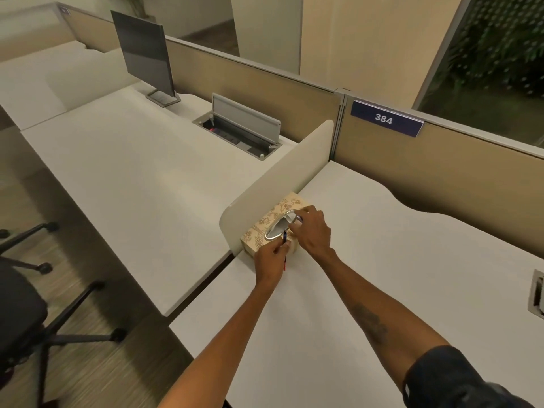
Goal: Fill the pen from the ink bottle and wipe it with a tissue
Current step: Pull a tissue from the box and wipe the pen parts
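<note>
A beige flowered tissue box [265, 223] stands on the white desk [382, 275] against a low cream divider. A white tissue [282, 225] shows in its oval slot. My right hand [312, 231] rests over the far end of the slot, fingers pinched at the tissue's edge. My left hand [269, 260] is at the near end of the box, closed around a thin dark pen [284, 254] with a red end that points down toward the desk. No ink bottle is in view.
The cream divider [273, 184] separates this desk from the left desk, which has a monitor [144, 54] and an open cable hatch [241, 125]. Tan partition panels with a "384" sign [385, 119] run behind. An office chair [26, 304] stands at left.
</note>
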The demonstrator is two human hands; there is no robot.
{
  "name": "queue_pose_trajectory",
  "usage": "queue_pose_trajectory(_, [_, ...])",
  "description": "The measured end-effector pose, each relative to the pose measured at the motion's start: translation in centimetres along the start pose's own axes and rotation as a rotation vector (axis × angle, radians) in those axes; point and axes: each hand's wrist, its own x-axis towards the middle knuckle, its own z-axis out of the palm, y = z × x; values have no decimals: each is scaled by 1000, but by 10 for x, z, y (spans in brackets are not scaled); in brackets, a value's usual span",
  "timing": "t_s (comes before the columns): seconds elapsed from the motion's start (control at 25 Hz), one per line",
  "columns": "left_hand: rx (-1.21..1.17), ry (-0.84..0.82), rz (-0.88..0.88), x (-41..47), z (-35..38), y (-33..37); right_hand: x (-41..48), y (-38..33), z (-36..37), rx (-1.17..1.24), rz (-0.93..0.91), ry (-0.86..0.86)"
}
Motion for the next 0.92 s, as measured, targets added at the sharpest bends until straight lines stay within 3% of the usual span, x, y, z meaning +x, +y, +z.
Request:
queue_pose_trajectory(0.36, [-28, -4, 19, 1, -1, -1, 19, -10, 22, -180, -105, 40])
queue_pose_trajectory(0.92, [-48, -18, -1, 5, 3, -14, -2, -16, 3, 178, -42, 111])
